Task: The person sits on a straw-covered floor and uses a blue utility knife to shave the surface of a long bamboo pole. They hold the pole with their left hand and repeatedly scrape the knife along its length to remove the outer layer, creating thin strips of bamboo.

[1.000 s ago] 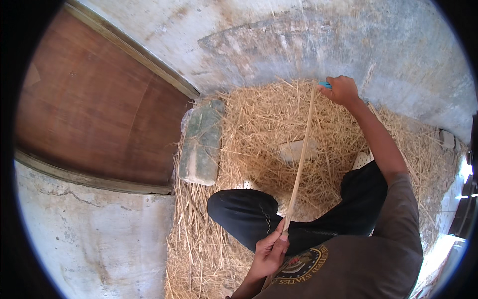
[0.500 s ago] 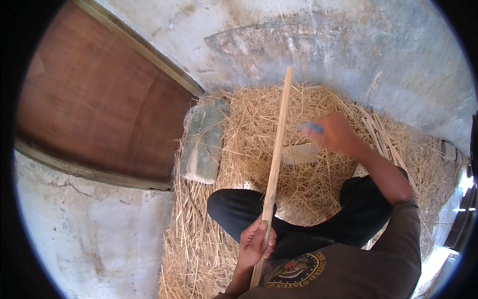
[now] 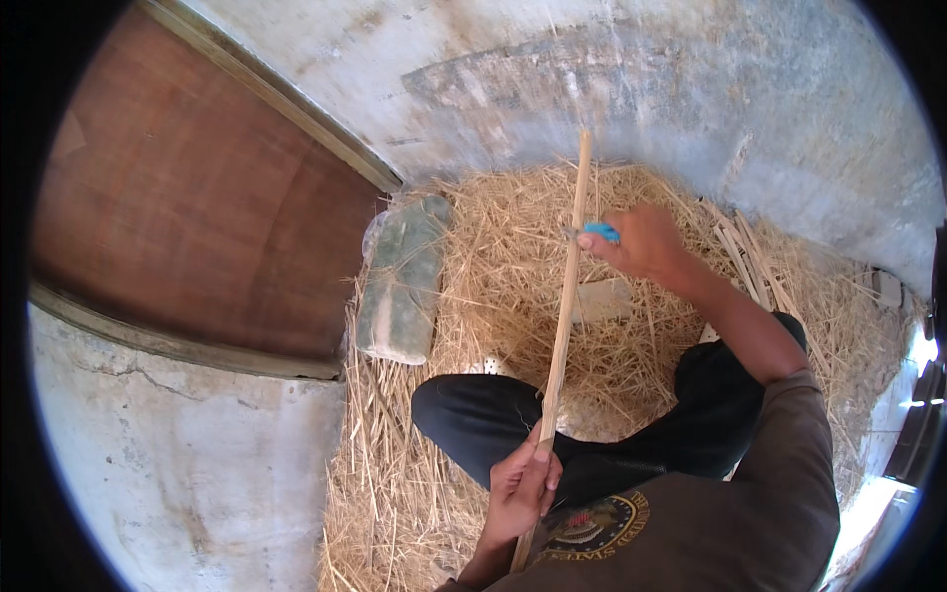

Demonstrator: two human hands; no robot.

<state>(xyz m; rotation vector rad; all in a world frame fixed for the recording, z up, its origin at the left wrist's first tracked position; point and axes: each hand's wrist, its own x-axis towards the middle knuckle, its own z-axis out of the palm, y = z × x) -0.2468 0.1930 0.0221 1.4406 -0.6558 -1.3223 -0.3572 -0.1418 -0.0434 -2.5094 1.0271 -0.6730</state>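
A long, pale strip of split wood or bamboo [image 3: 564,335] slants up from my lap toward the wall. My left hand [image 3: 521,486] is closed round its lower part, thumb on top. Higher up, my right hand [image 3: 643,242] grips a small blue-handled knife [image 3: 601,232]. Its short blade meets or lies right beside the strip's upper part; contact is too small to be sure of. Beneath the strip, thin shavings and straw-like slivers [image 3: 503,261] cover the ground between and beyond my bent legs.
A greenish wrapped slab [image 3: 402,286] lies left of the strip, near a brown door panel [image 3: 197,197]. A pale block [image 3: 604,300] sits among the shavings. Several split strips [image 3: 745,259] lie at the right. The stained wall [image 3: 681,109] rises behind.
My right hand with the knife has moved slightly up and left, bringing the blade to the strip. My left hand and the strip have shifted a little to the right.
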